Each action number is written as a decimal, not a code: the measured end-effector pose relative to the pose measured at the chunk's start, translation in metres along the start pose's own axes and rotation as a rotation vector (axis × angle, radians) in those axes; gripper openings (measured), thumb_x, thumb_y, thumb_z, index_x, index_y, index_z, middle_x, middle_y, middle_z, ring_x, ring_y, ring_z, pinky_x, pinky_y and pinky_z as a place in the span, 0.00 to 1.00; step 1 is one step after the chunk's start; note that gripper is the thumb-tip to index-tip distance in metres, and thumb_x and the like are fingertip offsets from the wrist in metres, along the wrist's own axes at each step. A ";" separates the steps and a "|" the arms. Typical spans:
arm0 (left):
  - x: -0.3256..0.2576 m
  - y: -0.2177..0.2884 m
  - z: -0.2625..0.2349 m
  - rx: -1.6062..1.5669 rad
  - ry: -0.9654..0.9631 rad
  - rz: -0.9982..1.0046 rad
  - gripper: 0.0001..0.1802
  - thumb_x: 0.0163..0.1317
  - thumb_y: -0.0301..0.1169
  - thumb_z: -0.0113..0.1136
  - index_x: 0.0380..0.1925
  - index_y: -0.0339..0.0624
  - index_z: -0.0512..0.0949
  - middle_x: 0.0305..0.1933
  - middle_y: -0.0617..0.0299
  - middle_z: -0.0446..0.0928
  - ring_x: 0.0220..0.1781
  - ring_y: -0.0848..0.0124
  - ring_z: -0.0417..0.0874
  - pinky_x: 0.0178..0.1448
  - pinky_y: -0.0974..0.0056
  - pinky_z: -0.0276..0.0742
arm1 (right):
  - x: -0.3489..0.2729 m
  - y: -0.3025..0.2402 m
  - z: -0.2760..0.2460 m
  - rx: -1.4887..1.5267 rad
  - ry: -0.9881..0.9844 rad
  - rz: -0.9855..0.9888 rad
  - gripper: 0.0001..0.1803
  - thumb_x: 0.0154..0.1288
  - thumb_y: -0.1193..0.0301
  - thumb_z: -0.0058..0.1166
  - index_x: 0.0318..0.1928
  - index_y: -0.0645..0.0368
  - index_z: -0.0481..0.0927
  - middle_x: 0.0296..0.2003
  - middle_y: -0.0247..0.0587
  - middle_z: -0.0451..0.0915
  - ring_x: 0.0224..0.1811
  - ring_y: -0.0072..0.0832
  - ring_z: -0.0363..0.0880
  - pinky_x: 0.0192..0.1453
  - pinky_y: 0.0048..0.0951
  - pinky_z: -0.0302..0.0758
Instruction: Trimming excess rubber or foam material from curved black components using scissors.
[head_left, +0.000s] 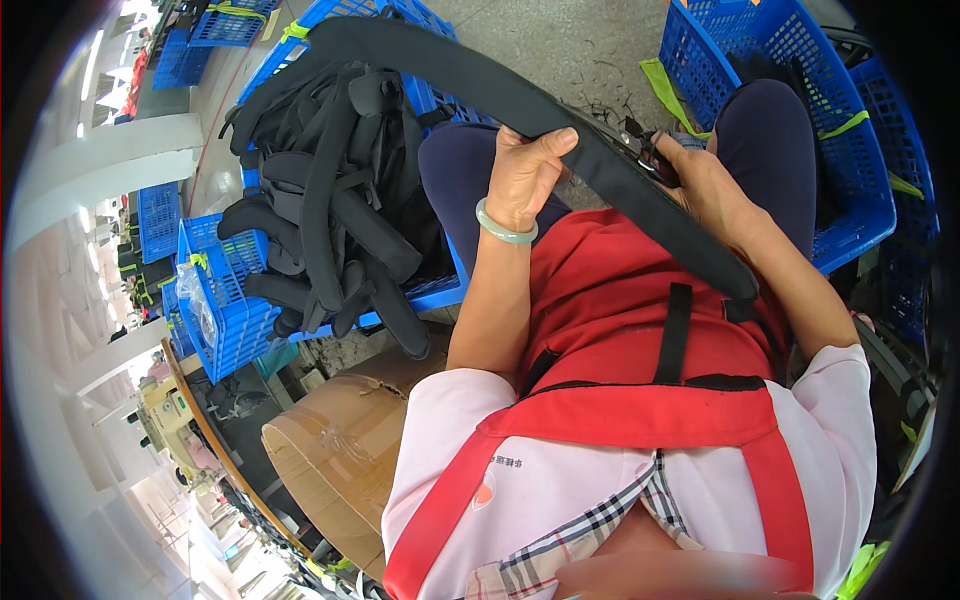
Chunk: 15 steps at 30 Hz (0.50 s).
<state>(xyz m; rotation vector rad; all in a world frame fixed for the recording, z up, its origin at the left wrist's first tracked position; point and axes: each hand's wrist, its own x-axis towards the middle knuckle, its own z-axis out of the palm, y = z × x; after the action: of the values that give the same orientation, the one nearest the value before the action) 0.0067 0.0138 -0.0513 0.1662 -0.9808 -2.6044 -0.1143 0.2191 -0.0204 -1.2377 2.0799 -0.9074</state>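
A long, curved black padded strap (610, 170) stretches across my lap from the upper left down to the right. My left hand (528, 180), below a pale green bangle, pinches the strap near its middle with the thumb on top. At the strap's far edge, my right hand (705, 190) is closed around dark-handled scissors (660, 168). Their metal part lies close along the strap's edge; the tips are partly hidden behind it. The strap's upper left end rests over a heap of similar black padded straps (330, 200).
That heap fills a blue plastic crate (440, 292) at my left. Another blue crate (850, 225) with dark pieces stands at my right, with green-yellow ties on it. A brown cardboard box (340, 440) is near my left elbow. Concrete floor (570, 45) shows between the crates.
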 end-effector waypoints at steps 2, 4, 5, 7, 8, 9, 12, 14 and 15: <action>0.000 0.007 0.006 -0.025 0.040 -0.029 0.13 0.55 0.16 0.64 0.41 0.39 0.81 0.44 0.58 0.82 0.46 0.68 0.82 0.57 0.63 0.76 | -0.001 0.008 0.005 0.005 0.013 -0.012 0.16 0.61 0.71 0.58 0.44 0.65 0.68 0.31 0.63 0.78 0.38 0.58 0.77 0.39 0.48 0.72; 0.001 0.009 0.007 -0.049 0.079 -0.061 0.12 0.57 0.17 0.64 0.41 0.39 0.81 0.43 0.59 0.82 0.46 0.67 0.82 0.57 0.62 0.76 | -0.002 0.019 0.010 0.091 0.029 0.010 0.17 0.63 0.68 0.59 0.46 0.65 0.71 0.28 0.52 0.77 0.33 0.45 0.79 0.38 0.32 0.71; 0.002 0.009 0.004 -0.007 0.077 -0.040 0.11 0.57 0.18 0.63 0.41 0.39 0.81 0.43 0.59 0.82 0.46 0.67 0.82 0.56 0.61 0.77 | -0.002 0.017 0.010 0.090 0.027 0.006 0.17 0.63 0.68 0.59 0.46 0.65 0.71 0.28 0.52 0.77 0.33 0.45 0.79 0.38 0.32 0.71; -0.001 0.006 -0.002 0.060 0.068 -0.028 0.10 0.58 0.19 0.63 0.40 0.40 0.81 0.42 0.60 0.82 0.45 0.67 0.82 0.54 0.61 0.78 | -0.001 0.011 0.011 0.109 -0.028 0.013 0.22 0.61 0.65 0.60 0.48 0.66 0.68 0.32 0.62 0.78 0.40 0.59 0.77 0.42 0.47 0.72; -0.001 0.003 0.002 0.058 0.064 -0.031 0.10 0.58 0.19 0.63 0.40 0.40 0.81 0.42 0.60 0.82 0.45 0.67 0.82 0.54 0.61 0.78 | -0.001 0.011 0.011 0.108 -0.024 0.016 0.22 0.61 0.65 0.60 0.48 0.66 0.68 0.32 0.62 0.78 0.40 0.59 0.77 0.42 0.47 0.72; -0.001 -0.001 0.006 0.046 0.079 -0.017 0.10 0.57 0.17 0.64 0.38 0.39 0.81 0.40 0.60 0.82 0.42 0.69 0.83 0.51 0.62 0.79 | -0.001 0.011 0.013 0.125 0.033 -0.040 0.24 0.61 0.64 0.60 0.49 0.67 0.67 0.33 0.62 0.78 0.41 0.59 0.77 0.42 0.47 0.72; -0.002 -0.002 0.011 0.042 0.086 -0.015 0.10 0.55 0.15 0.64 0.36 0.39 0.81 0.37 0.61 0.83 0.39 0.70 0.83 0.47 0.64 0.80 | 0.000 0.006 0.012 0.116 0.087 -0.105 0.26 0.61 0.64 0.60 0.51 0.68 0.65 0.34 0.62 0.78 0.42 0.59 0.77 0.43 0.47 0.72; -0.002 -0.002 0.013 0.027 0.086 -0.002 0.10 0.55 0.15 0.64 0.36 0.39 0.81 0.37 0.61 0.83 0.39 0.70 0.83 0.48 0.64 0.80 | 0.001 0.001 0.008 0.090 0.081 -0.115 0.26 0.61 0.65 0.59 0.52 0.69 0.65 0.34 0.63 0.78 0.42 0.59 0.77 0.43 0.48 0.72; -0.002 -0.002 0.013 0.026 0.086 -0.002 0.10 0.55 0.15 0.64 0.36 0.39 0.81 0.37 0.61 0.83 0.39 0.70 0.83 0.48 0.64 0.80 | 0.002 -0.001 0.005 0.077 0.031 -0.074 0.25 0.61 0.65 0.59 0.51 0.68 0.65 0.34 0.63 0.78 0.42 0.59 0.77 0.43 0.47 0.72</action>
<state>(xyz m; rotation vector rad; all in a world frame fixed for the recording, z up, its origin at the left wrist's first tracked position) 0.0052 0.0237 -0.0426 0.2836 -0.9853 -2.5643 -0.1113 0.2154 -0.0230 -1.2746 2.0148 -1.0364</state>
